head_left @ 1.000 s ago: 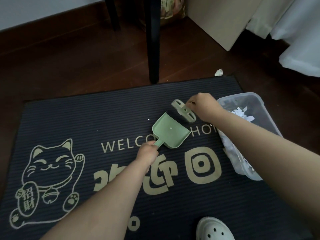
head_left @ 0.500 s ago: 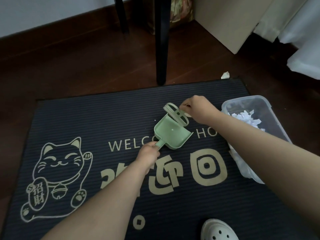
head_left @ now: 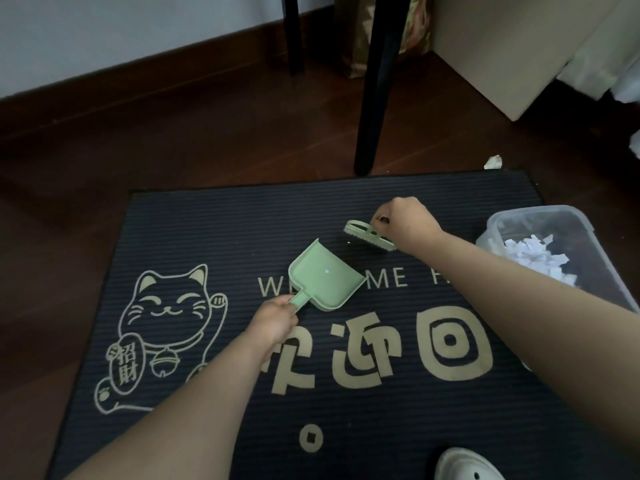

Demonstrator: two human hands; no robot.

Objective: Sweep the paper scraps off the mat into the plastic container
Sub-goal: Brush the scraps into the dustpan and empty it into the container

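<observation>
Fingers of left hand (head_left: 273, 322) wrap handle of green plastic dustpan (head_left: 325, 277); right hand (head_left: 405, 221), at its 1 o'clock, grips green bristle brush (head_left: 367, 235) for sweeping in.

dim room | soft focus | wide-angle bending at edges | no glare

The mat (head_left: 207, 220) is seen as ribbed, matt dark cloth. The dustpan (head_left: 322, 278) at its centre and the brush (head_left: 367, 235) toward one o'clock are shown in smooth, matt green plastic. At three o'clock, white paper scraps (head_left: 530, 254) are held in a container (head_left: 540, 211) of cloudy translucent plastic. The floor (head_left: 173, 140) at twelve o'clock is seen as dark, faintly glossy wood.
</observation>
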